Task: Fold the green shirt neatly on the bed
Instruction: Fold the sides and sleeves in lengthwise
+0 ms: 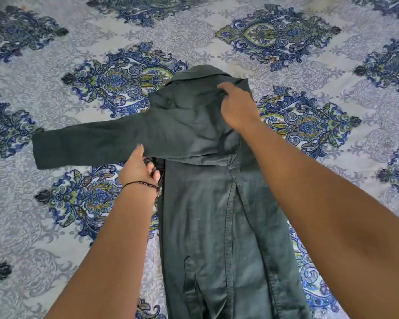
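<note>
Green shirt (207,203) lay on the bed (309,54); left hand (137,168) gripped its sleeve (90,146), right hand (236,107) pinched its shoulder.

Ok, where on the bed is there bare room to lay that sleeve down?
Bare bedspread lies right of the green shirt, and more lies beyond the collar. On the left, the sleeve crosses the bed, with free cover above and below it. The left hand and right hand crowd the shoulders.
</note>
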